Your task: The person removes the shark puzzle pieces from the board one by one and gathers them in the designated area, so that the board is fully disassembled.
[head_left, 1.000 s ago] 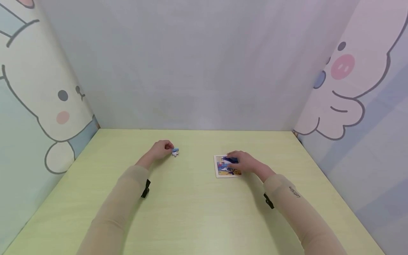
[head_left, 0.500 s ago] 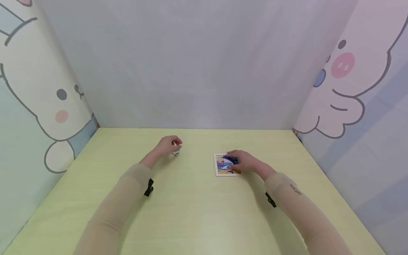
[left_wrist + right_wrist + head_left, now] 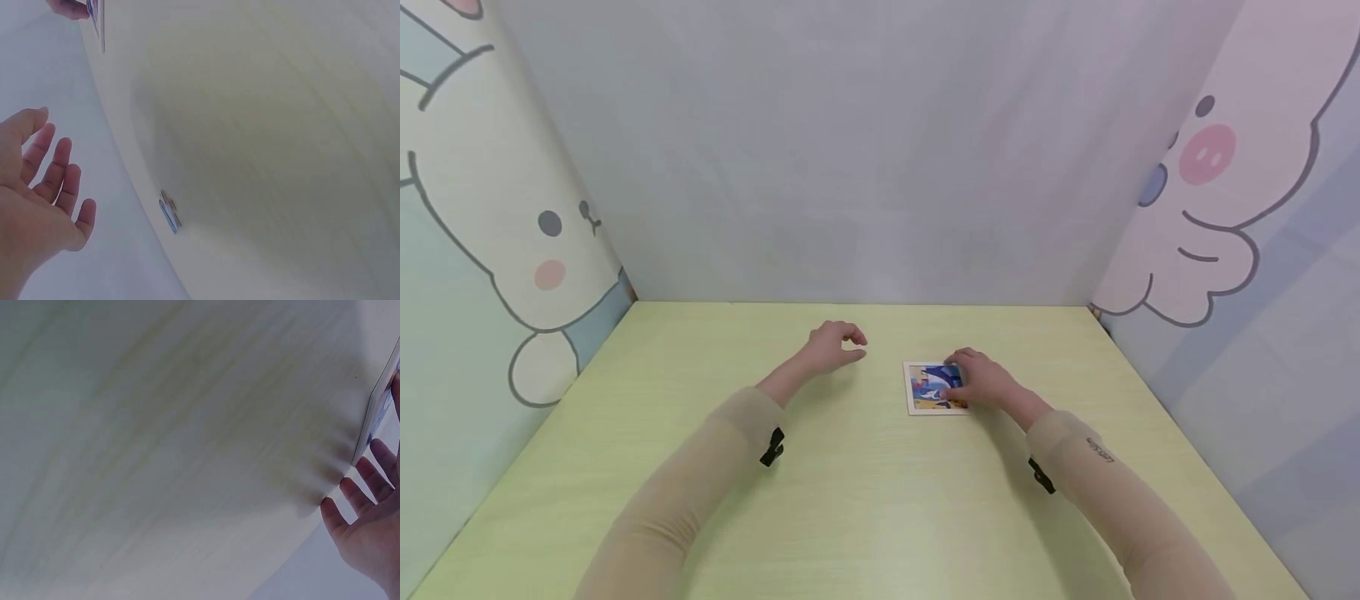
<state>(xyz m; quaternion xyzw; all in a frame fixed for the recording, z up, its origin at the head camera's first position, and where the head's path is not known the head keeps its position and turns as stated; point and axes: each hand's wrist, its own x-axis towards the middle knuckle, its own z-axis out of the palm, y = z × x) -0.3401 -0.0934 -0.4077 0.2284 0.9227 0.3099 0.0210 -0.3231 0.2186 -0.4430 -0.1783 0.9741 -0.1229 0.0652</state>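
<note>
My left hand (image 3: 831, 348) hovers over the table left of the puzzle, its thumb and fingers apart with nothing between them. In the left wrist view its fingers are loosely bent, and a small jigsaw piece (image 3: 169, 212) with a blue edge lies on the table below. That piece is hidden in the head view. A square picture puzzle (image 3: 925, 387) with a white border lies flat near the middle. Over its right side rests my right hand (image 3: 988, 383), the thumb on the picture and the fingers at the far edge. The right wrist view shows these fingers (image 3: 356, 497) spread and fairly straight.
The pale yellow-green table (image 3: 865, 500) runs back to a plain light curtain (image 3: 865, 150). Side panels with cartoon animals (image 3: 542, 250) stand along its left and right. A dark strap (image 3: 772, 447) shows at the left sleeve, and another strap (image 3: 1041, 476) at the right.
My left hand has left the small jigsaw piece and moved right, its thumb and fingers now apart. My right hand has stayed at the puzzle, its fingers shifting slightly toward the right.
</note>
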